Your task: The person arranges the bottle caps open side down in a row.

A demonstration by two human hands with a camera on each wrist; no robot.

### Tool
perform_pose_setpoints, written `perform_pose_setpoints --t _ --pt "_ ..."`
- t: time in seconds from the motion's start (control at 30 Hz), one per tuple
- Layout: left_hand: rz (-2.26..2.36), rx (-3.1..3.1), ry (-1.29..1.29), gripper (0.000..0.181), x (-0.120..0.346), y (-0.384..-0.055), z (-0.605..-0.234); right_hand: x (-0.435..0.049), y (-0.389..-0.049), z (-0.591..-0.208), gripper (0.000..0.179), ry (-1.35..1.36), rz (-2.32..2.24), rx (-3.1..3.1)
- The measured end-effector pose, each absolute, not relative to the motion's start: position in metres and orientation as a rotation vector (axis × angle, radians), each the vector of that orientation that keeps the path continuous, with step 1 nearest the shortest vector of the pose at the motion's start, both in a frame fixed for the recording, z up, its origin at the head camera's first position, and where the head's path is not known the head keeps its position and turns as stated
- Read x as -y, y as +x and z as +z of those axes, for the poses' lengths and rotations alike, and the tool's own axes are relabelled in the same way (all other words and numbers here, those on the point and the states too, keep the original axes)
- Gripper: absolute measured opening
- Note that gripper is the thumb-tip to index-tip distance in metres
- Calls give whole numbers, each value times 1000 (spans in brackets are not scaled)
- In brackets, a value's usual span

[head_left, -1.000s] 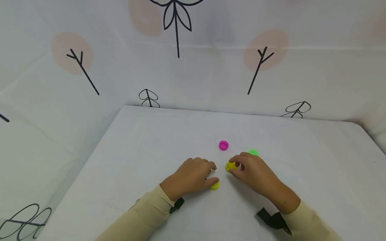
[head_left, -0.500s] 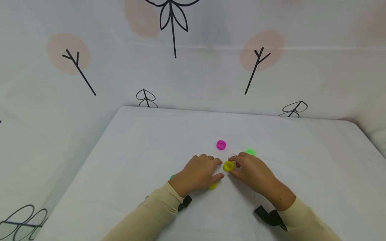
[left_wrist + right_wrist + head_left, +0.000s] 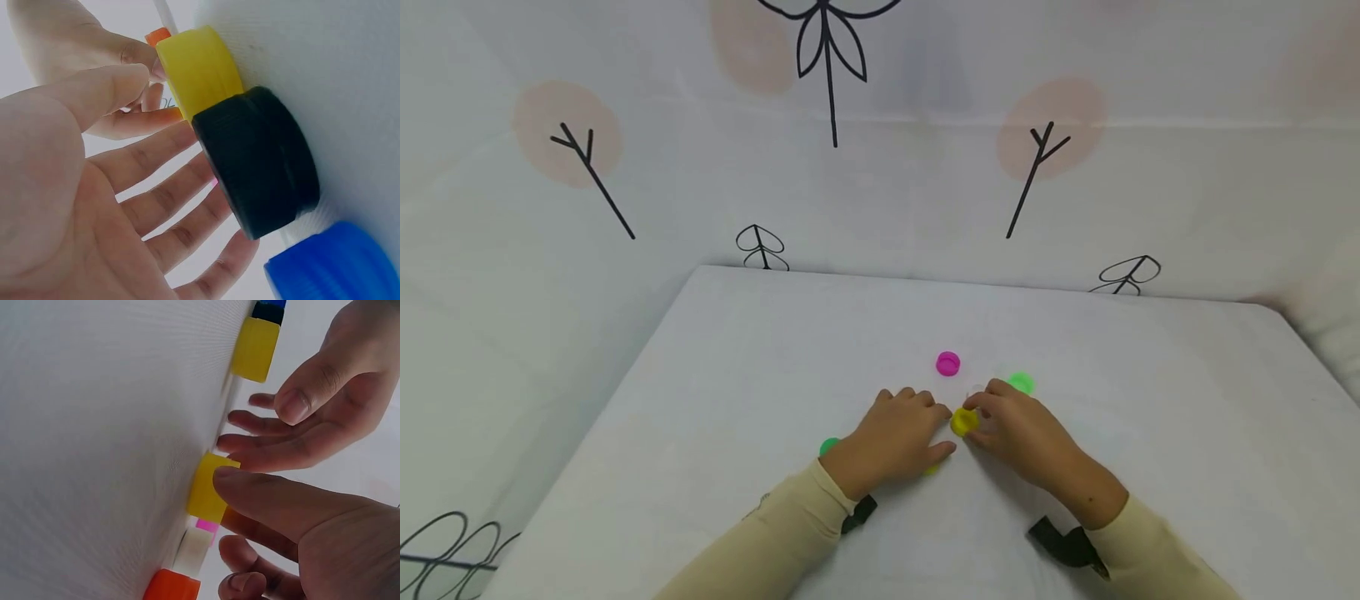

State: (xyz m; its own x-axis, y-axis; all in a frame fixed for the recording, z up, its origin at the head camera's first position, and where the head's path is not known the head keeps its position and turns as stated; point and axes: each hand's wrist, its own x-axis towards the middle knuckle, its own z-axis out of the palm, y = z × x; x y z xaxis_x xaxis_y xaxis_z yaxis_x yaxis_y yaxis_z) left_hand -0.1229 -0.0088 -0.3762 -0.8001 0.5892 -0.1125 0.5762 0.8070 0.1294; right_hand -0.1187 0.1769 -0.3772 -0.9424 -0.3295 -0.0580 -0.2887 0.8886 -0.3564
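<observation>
My right hand point(image 3: 1026, 433) pinches a yellow bottle cap point(image 3: 964, 422) between thumb and index finger; in the right wrist view this cap point(image 3: 206, 490) stands on the white surface. The left hand point(image 3: 895, 433) hovers just left of it, fingers loosely extended and thumb apart. Its index fingertip is at the cap's edge; whether they touch I cannot tell. Beneath the left thumb, a second yellow cap point(image 3: 932, 469) is mostly hidden in the head view. The left wrist view shows that yellow cap point(image 3: 200, 72) beside a black cap point(image 3: 256, 162) and a blue cap point(image 3: 337, 269).
A magenta cap point(image 3: 948, 363) lies beyond the hands. Past the right hand is a light green cap point(image 3: 1021, 383); a green cap point(image 3: 829, 446) shows by the left wrist. White point(image 3: 190, 553) and orange point(image 3: 172, 587) caps stand near the right hand. Patterned cloth point(image 3: 910, 192) rises behind the table.
My left hand has moved right, towards the pinched yellow cap, uncovering the green cap by its wrist and covering more of the second yellow cap. The right hand keeps its pinch, nearly still.
</observation>
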Motion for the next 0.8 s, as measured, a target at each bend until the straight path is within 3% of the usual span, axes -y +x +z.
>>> perform_pose_setpoints --t 0.43,0.8 --pt "217 -2844 1005 39 13 -123 -375 -175 -116 -378 34 -538 -513 -2993" --pt "461 -2889 971 31 16 -126 -369 -180 -116 -368 30 -476 -777 -2932"
